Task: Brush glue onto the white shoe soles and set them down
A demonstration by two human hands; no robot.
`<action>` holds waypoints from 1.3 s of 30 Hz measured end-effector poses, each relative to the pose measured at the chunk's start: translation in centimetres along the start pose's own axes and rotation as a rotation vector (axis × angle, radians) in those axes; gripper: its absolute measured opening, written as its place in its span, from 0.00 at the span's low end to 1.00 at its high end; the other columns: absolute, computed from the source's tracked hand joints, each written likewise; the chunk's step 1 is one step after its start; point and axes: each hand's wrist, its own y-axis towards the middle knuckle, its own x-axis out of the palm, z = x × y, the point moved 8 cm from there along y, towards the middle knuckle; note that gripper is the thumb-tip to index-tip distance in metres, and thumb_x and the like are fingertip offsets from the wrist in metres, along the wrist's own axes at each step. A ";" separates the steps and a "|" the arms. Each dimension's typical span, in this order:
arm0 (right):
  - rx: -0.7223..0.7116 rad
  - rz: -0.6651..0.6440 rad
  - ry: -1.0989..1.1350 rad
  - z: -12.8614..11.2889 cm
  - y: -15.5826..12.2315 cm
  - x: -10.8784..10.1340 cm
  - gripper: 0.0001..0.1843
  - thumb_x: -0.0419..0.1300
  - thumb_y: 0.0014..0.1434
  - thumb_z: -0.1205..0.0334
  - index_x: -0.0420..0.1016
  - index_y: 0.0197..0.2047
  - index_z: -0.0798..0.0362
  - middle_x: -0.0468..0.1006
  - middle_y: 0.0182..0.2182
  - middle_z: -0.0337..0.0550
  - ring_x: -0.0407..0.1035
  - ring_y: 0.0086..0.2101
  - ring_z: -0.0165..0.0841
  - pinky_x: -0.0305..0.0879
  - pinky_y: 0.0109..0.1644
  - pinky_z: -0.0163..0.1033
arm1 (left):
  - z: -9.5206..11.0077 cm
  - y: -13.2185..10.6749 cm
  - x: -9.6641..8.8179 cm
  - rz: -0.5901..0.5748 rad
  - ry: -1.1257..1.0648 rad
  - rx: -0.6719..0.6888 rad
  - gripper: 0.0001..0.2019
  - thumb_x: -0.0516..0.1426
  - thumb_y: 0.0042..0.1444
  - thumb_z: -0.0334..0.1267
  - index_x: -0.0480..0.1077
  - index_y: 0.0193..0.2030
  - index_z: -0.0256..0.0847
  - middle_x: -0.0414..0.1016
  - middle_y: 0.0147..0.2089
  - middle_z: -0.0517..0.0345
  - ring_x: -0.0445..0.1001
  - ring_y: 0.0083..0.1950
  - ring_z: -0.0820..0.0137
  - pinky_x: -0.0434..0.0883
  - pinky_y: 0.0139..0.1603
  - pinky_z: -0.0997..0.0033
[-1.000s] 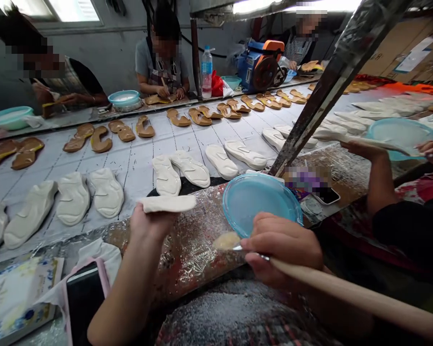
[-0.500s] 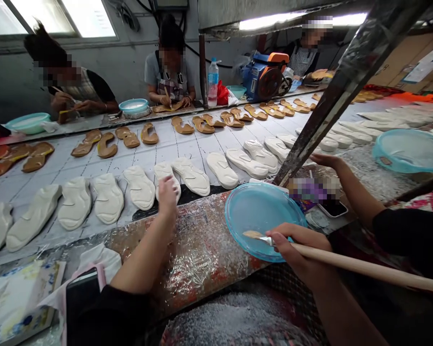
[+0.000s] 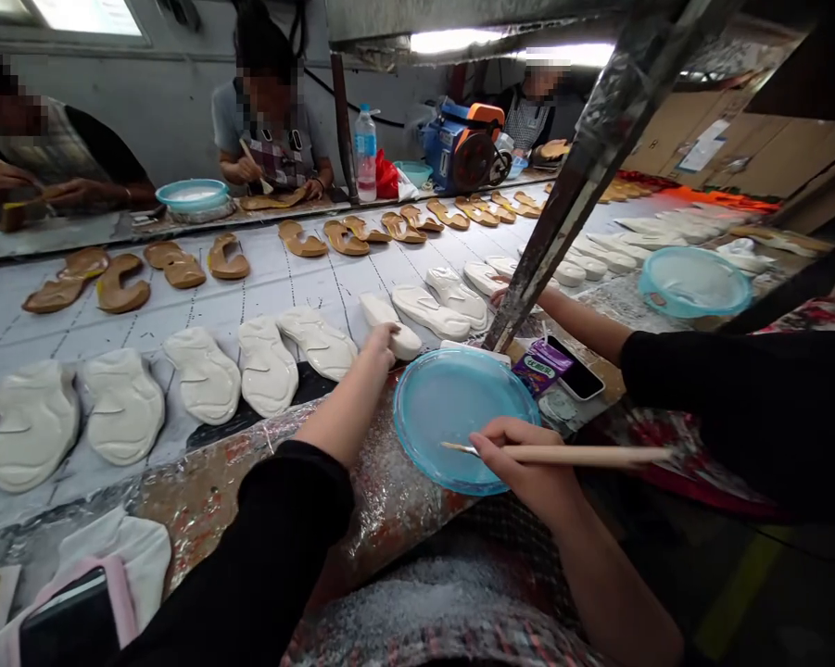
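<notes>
My left hand [image 3: 380, 342] reaches over the foil-covered bench edge [image 3: 298, 454] and closes on the near end of a white shoe sole [image 3: 389, 324] lying on the grey belt [image 3: 201, 306]. My right hand [image 3: 521, 459] is closed on a wooden-handled brush [image 3: 570, 455], whose bristle tip rests inside a shallow blue dish [image 3: 451, 408] in front of me. More white soles lie in a row on the belt to the left and right of the gripped one.
Tan soles [image 3: 181, 269] lie along the belt's far side, where several people work. A slanted metal post [image 3: 562, 204] rises right of the dish. A co-worker's arm [image 3: 639, 347] reaches in from the right beside a phone [image 3: 578, 378]. Another blue bowl [image 3: 695, 283] sits further right.
My left hand set its white sole down on the belt, then moved right onto another sole. My right hand brought the brush tip from the dish's rim into the dish.
</notes>
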 end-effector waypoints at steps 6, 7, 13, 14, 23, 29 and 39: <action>0.178 -0.103 -0.065 2.0 1.0 1.9 0.21 0.61 0.62 0.48 0.67 0.23 0.52 0.64 0.17 0.34 0.60 0.20 0.27 0.56 0.24 0.33 | 4.2 -9.0 -1.6 -0.251 -0.297 0.113 0.15 0.53 0.67 0.35 0.74 0.56 0.35 0.81 0.52 0.49 0.79 0.55 0.65 0.76 0.58 0.65; 0.191 -0.137 -0.074 2.1 1.2 2.3 0.21 0.62 0.60 0.49 0.67 0.22 0.52 0.64 0.16 0.33 0.59 0.20 0.27 0.55 0.23 0.33 | 4.8 -10.7 -2.3 -0.303 -0.333 0.148 0.19 0.52 0.69 0.45 0.74 0.58 0.37 0.81 0.53 0.48 0.79 0.56 0.59 0.77 0.58 0.58; 0.171 -0.198 -0.035 1.5 1.6 2.6 0.22 0.63 0.60 0.51 0.65 0.20 0.53 0.62 0.15 0.33 0.58 0.19 0.27 0.52 0.22 0.33 | 2.3 -16.0 -7.7 -0.350 -0.269 0.065 0.38 0.41 0.66 0.65 0.74 0.58 0.34 0.82 0.49 0.37 0.83 0.45 0.48 0.80 0.44 0.46; 0.146 -0.180 -0.005 0.8 1.5 2.2 0.23 0.61 0.63 0.51 0.65 0.21 0.53 0.61 0.15 0.32 0.57 0.19 0.26 0.52 0.22 0.32 | 1.7 -16.4 -8.6 -0.311 -0.260 0.058 0.38 0.40 0.67 0.65 0.75 0.56 0.33 0.82 0.48 0.36 0.83 0.43 0.49 0.81 0.43 0.48; -0.682 -0.124 0.207 -14.7 -0.2 -0.1 0.04 0.67 0.62 0.63 0.80 0.39 0.54 0.79 0.26 0.41 0.72 0.27 0.30 0.69 0.33 0.38 | -1.8 -22.0 -6.8 -0.531 -0.246 0.050 0.39 0.60 0.49 0.73 0.80 0.51 0.38 0.83 0.50 0.44 0.78 0.58 0.44 0.78 0.58 0.52; -0.887 -0.063 0.035 -19.6 0.2 0.3 0.02 0.67 0.64 0.65 0.79 0.40 0.55 0.81 0.28 0.42 0.75 0.29 0.31 0.71 0.36 0.40 | -1.8 -23.5 -7.2 -0.512 -0.384 0.126 0.22 0.64 0.57 0.59 0.81 0.50 0.48 0.84 0.47 0.58 0.70 0.69 0.54 0.75 0.64 0.61; -0.907 -0.104 -0.048 -17.7 -2.1 0.9 0.02 0.65 0.64 0.68 0.77 0.37 0.56 0.78 0.25 0.41 0.71 0.26 0.29 0.69 0.34 0.39 | 1.0 -24.5 -6.1 -0.588 -0.284 0.159 0.38 0.51 0.61 0.69 0.79 0.55 0.33 0.82 0.49 0.40 0.80 0.52 0.44 0.81 0.50 0.50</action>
